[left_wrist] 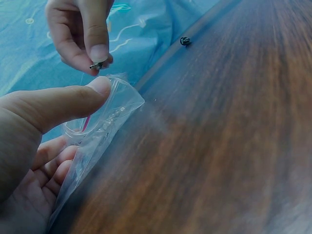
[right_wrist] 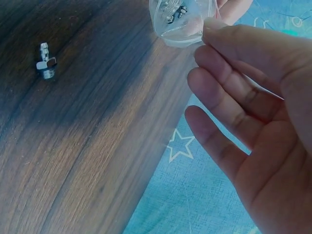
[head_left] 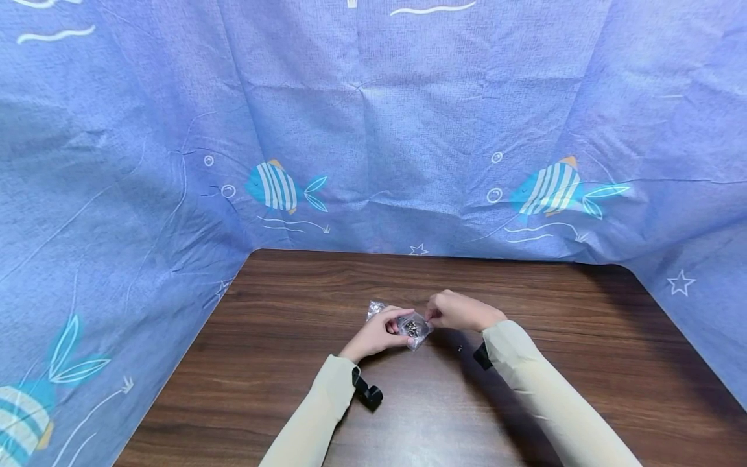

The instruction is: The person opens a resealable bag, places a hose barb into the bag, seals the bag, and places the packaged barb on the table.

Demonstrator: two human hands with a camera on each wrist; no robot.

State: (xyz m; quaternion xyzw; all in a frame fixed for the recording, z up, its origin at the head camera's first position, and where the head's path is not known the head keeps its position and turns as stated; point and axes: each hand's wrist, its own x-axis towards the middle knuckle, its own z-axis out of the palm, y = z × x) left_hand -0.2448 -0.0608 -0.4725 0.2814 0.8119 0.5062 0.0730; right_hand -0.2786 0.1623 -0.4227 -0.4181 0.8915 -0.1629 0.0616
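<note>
My left hand (head_left: 376, 335) holds a clear zip bag (left_wrist: 119, 105) by its sides, with the mouth of the bag spread between thumb and fingers. Several small metal fittings (right_wrist: 176, 13) lie inside it. Just beyond the mouth, my right hand (head_left: 461, 311) pinches one small metal fitting (left_wrist: 99, 65) between thumb and fingertips, the other fingers loosely bent. A single barbed hose fitting (right_wrist: 46, 63), with a hex middle and a threaded end, rests on the wooden table below my right wrist.
Another clear plastic bag (head_left: 375, 308) lies on the table behind my left hand. The brown wooden table (head_left: 280, 389) ends at a blue cloth (head_left: 373, 130) with printed fish, which hangs behind it and along its sides.
</note>
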